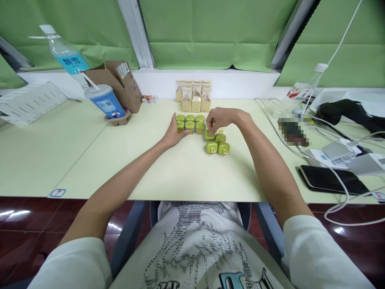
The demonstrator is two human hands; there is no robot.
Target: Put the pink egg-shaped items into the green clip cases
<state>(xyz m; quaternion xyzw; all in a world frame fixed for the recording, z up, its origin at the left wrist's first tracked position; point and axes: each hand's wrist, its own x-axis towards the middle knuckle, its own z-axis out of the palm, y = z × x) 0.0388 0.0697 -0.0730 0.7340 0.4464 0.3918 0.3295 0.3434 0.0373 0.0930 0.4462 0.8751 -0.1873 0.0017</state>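
Note:
Several small green cases (190, 126) stand in two rows in clear packaging at the middle of the table. My left hand (173, 133) lies along the left side of these rows, thumb and fingers apart, touching the near left corner. To the right of the rows, my right hand (218, 119) reaches down with its fingers pinched at a green case (209, 136). More loose green cases with pale yellow loops (223, 149) sit just in front of and beside it. Behind the rows stand several small cream boxes (196, 102) with raised flaps.
At the back left are a cardboard box (128, 86), a blue cup (106, 103) in a holder and a water bottle (67, 56). A black phone (332, 180), white cables and white adapters (338, 154) lie at the right. A small packet (149, 98) lies by the wall.

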